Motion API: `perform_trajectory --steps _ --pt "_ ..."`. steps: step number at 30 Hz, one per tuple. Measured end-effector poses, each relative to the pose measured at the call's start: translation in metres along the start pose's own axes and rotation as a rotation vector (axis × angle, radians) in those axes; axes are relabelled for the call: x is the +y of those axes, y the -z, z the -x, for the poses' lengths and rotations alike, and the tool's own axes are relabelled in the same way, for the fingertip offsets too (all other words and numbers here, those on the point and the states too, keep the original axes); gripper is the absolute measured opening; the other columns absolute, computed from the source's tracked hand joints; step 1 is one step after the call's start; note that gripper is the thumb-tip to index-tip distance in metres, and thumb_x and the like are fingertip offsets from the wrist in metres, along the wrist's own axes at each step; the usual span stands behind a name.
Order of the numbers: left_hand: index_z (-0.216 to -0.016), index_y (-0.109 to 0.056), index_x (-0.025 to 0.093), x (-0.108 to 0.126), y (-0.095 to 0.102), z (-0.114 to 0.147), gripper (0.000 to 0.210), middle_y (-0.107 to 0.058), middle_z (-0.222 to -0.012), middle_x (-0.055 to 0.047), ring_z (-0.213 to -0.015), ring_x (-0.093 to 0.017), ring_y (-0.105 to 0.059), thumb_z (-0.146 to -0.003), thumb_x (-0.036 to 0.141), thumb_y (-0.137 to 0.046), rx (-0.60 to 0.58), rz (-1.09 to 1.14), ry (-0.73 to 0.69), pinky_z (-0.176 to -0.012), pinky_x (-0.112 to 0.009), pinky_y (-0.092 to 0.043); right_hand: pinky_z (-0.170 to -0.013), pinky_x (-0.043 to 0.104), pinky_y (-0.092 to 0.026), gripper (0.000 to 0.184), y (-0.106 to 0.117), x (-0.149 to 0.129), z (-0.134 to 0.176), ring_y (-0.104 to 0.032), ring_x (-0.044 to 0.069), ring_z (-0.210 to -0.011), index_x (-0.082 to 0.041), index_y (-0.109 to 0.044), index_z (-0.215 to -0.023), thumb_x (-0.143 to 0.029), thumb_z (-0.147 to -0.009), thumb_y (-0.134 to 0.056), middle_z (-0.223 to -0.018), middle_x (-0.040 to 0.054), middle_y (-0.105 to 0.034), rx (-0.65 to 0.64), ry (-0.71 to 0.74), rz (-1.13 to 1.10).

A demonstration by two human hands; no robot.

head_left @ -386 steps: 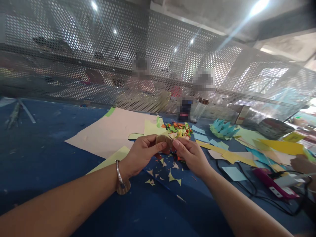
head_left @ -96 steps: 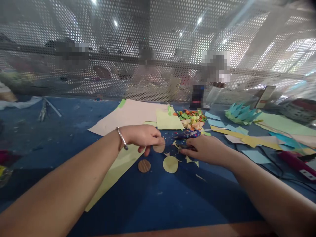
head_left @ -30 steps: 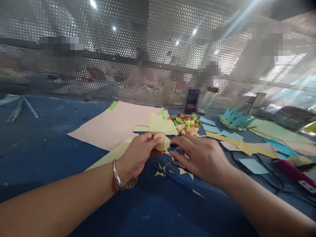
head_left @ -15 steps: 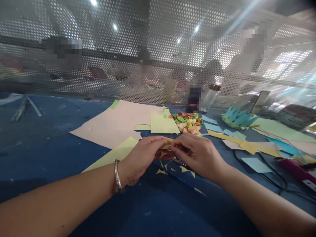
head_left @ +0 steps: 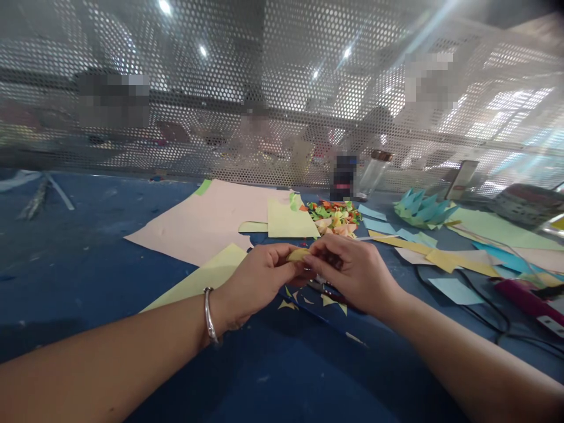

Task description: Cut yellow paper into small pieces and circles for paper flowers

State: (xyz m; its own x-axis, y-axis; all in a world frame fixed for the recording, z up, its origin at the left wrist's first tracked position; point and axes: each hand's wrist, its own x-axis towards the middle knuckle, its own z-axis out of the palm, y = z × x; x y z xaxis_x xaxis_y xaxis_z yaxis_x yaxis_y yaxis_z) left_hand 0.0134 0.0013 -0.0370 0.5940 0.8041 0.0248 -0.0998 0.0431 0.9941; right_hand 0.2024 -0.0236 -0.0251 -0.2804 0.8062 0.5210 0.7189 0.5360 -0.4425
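Between my two hands is a small piece of yellow paper point(head_left: 298, 255), its top edge curved; fingers cover most of it. My left hand point(head_left: 261, 281), a silver bangle on its wrist, pinches the paper's left side. On the right side, my right hand point(head_left: 350, 271) grips it with thumb and fingers closed. Beneath the hands lie pointed yellow paper scraps point(head_left: 331, 303) and a blue pen-like stick point(head_left: 324, 323) with a pale tip. Something dark, partly hidden under my right hand, cannot be made out.
Pink paper point(head_left: 198, 220) and a pale yellow sheet point(head_left: 291, 220) lie beyond my hands, beside a heap of coloured cuttings point(head_left: 337, 218). A blue folded paper flower point(head_left: 423, 208), a glass bottle point(head_left: 374, 173) and a purple power strip point(head_left: 529, 302) with cables stand right. Perforated metal point(head_left: 220, 117) rises behind.
The yellow paper has turned slightly, so that its rounded top shows more. My left thumb has shifted lower along it; both hands stay in nearly the same place.
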Motion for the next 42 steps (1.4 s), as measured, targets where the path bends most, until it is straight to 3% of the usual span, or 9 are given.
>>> perform_trajectory --steps 26,32,39,42 --pt "-0.097 -0.074 0.019 -0.0029 0.0034 0.0003 0.014 -0.075 -0.097 -0.004 -0.095 -0.017 -0.071 -0.091 0.028 -0.065 0.012 -0.038 -0.013 -0.088 -0.031 -0.056 -0.055 0.022 -0.041 0.011 -0.0001 -0.002 -0.0012 -0.052 0.009 -0.057 -0.02 -0.061 -0.085 -0.028 -0.092 -0.063 -0.068 -0.0036 -0.062 -0.018 -0.091 -0.122" --pt "-0.097 -0.074 0.019 -0.0007 0.0025 0.0004 0.014 -0.076 -0.097 -0.004 -0.092 -0.015 -0.072 -0.09 0.028 -0.066 0.024 -0.02 0.003 -0.086 -0.028 -0.056 -0.057 0.023 -0.043 0.012 -0.0019 -0.0006 -0.0016 -0.057 0.011 -0.06 -0.021 -0.062 -0.098 -0.03 -0.092 -0.064 -0.073 -0.0024 -0.065 -0.017 -0.135 -0.157" --pt "-0.096 -0.07 0.018 0.0002 0.0028 0.0006 0.017 -0.075 -0.099 -0.006 -0.094 -0.017 -0.071 -0.089 0.033 -0.066 0.027 -0.034 -0.005 -0.084 -0.031 -0.056 -0.059 0.023 -0.044 0.006 -0.0001 -0.0004 -0.0024 -0.056 0.011 -0.061 -0.02 -0.061 -0.09 -0.026 -0.093 -0.061 -0.073 -0.0018 -0.064 -0.052 -0.104 -0.173" --pt "-0.098 -0.07 0.018 0.0017 0.0034 0.0014 0.018 -0.075 -0.098 -0.006 -0.088 -0.017 -0.07 -0.089 0.033 -0.065 0.033 -0.175 -0.056 -0.078 -0.029 -0.055 -0.058 0.023 -0.044 0.007 0.0029 -0.0009 -0.0022 -0.056 0.01 -0.059 -0.02 -0.061 -0.087 -0.024 -0.092 -0.061 -0.069 -0.0029 -0.06 -0.046 -0.113 -0.197"
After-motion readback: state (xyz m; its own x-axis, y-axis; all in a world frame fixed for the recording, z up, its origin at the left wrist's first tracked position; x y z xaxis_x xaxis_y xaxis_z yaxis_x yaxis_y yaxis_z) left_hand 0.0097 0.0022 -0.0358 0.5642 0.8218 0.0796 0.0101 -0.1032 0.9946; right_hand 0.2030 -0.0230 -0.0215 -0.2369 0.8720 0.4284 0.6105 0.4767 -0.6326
